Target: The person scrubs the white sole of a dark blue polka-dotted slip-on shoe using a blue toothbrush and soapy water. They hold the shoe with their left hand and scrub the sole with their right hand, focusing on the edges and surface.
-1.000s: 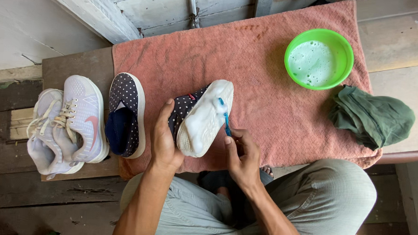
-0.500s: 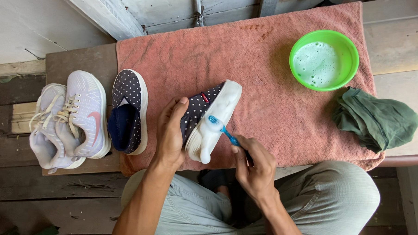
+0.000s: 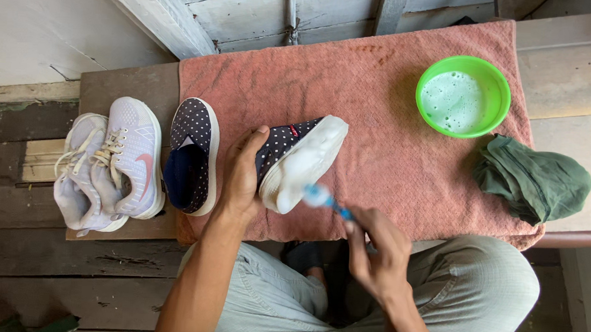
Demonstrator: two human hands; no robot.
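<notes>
My left hand [image 3: 241, 174] grips a dark polka-dot slip-on shoe [image 3: 299, 159] tipped on its side, white sole facing right, over a pink towel [image 3: 350, 102]. My right hand [image 3: 381, 254] holds a blue toothbrush [image 3: 326, 201], blurred with motion, its head against the sole near the heel end. The matching polka-dot shoe [image 3: 191, 156] lies flat, opening up, just left of my left hand at the towel's edge.
A green bowl [image 3: 429, 76] of soapy water stands at the towel's right end, a crumpled green cloth [image 3: 534, 181] beside it. A pair of pale sneakers [image 3: 112, 163] lies at the left on the wooden bench [image 3: 124, 88]. My knees are below the bench edge.
The toothbrush head has slid down along the white sole toward its near end, my right hand dropping lower and right. The left hand keeps its hold on the shoe.
</notes>
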